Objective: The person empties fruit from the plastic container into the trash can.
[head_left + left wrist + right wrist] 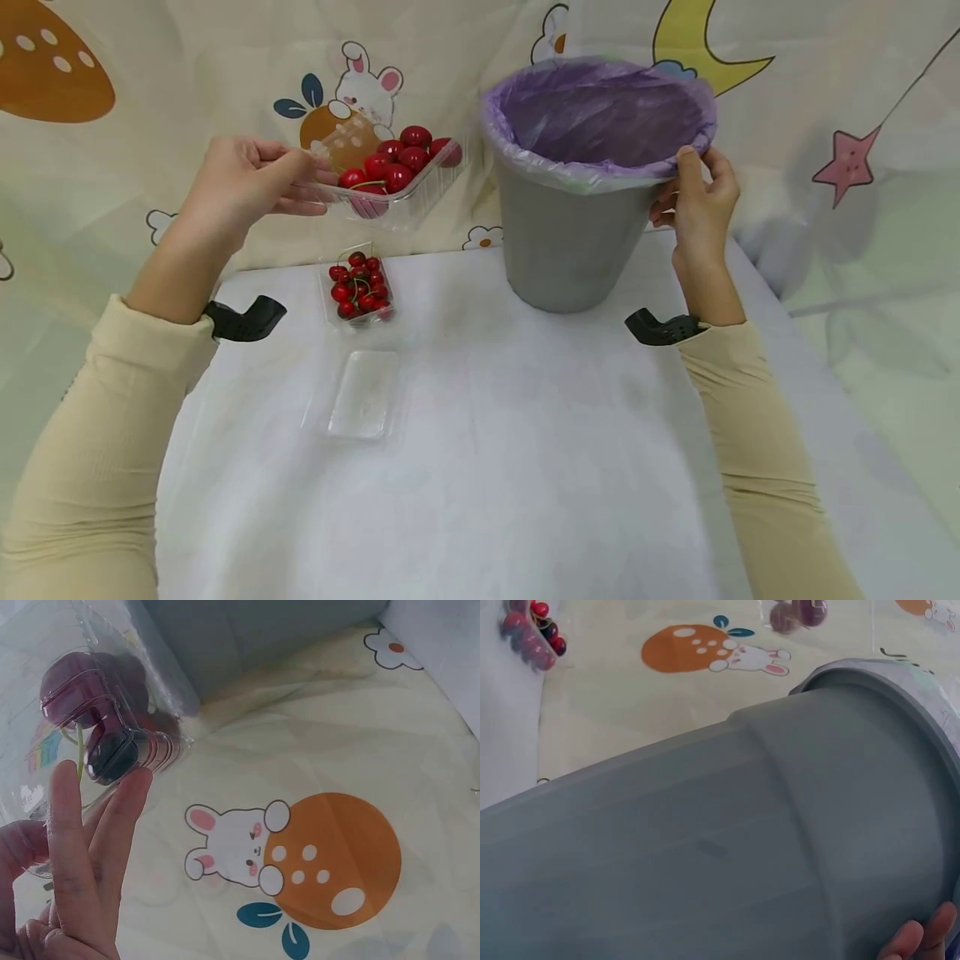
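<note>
My left hand (251, 179) pinches the near left end of a clear plastic box (431, 196), which it holds up above the far left of the table. Large red cherries (397, 175) lie inside, towards the box's right part. In the left wrist view two fingers (67, 840) stretch along the box's underside. To the right stands a grey trash bin (562, 242) with a purple bag (600, 125) folded over its rim. My right hand (701, 196) grips that rim at the right, thumb on the bag and fingertips (907, 937) against the outer wall.
A smaller clear box of dark red cherries (360, 287) sits on the white-covered table (525, 467) at the far left. Nearer lies a clear plastic tray or lid (363, 396). Behind everything hangs a cream cloth (247, 50) with cartoon prints.
</note>
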The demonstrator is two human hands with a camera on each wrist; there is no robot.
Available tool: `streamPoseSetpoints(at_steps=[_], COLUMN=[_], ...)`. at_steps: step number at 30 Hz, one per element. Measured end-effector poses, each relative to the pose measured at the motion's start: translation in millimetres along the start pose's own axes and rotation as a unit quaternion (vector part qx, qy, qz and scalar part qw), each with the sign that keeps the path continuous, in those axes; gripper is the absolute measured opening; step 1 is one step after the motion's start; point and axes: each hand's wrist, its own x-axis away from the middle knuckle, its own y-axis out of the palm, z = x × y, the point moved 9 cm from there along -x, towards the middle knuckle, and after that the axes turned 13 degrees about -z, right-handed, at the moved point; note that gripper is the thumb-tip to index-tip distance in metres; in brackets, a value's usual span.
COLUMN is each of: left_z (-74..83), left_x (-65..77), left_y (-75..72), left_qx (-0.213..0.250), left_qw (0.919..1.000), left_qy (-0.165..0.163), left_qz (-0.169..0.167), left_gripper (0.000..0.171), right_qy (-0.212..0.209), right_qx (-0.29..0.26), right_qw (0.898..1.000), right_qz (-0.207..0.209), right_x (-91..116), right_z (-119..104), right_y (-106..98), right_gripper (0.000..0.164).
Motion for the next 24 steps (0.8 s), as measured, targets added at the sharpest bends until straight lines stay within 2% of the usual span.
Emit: streamPoseSetpoints(at_steps=[9, 16, 24], left_z=[24.5, 43.1, 58.5], left_x=[-16.4, -28.1, -46.9], left_y=[4.5, 22.1, 33.7], left_qx=[0.015, -0.002, 0.009], left_qw=[0.9994, 0.999, 0.9982], left_qy=[0.028, 0.038, 0.043], left_qz=[-0.012, -0.026, -0.042], left_gripper=[0.017, 0.023, 0.023], right_qy=[-0.006, -0.013, -0.016], right_qx=[0.011, 0.028, 0.03], right_qw=[1.0, 1.0, 0.999], right_qz=[-0.003, -0.005, -0.011], right_x=[2, 4, 4], right_z=[4, 9, 15], right_y=[8, 15, 21], right_gripper=[0.032, 0.035, 0.039])
